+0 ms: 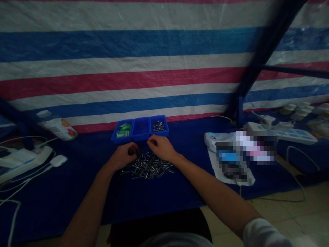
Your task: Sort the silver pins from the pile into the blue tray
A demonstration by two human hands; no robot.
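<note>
A loose pile of thin metal pieces (151, 168), like nails or screws, is spread on the blue table. My left hand (123, 156) is at the pile's left edge with its fingers curled together; whatever may be between them is too dark to make out. Above the pile's far side is my right hand (163, 148), thumb and fingers closed in a pinch whose contents I cannot see. Just beyond both hands stands a blue tray (141, 139) with three compartments. Green packets (124, 130) lie in the left one, a small dark piece in the middle, and small metal pieces (158, 126) in the right.
On the left are a clear bottle (58, 127) lying tilted, a white power strip (38, 159) and a white charger (58, 160) with cables. To the right lie a white plastic bag (218, 139), blurred-out items and another power strip (295, 134). Striped sheeting (144, 68) hangs behind.
</note>
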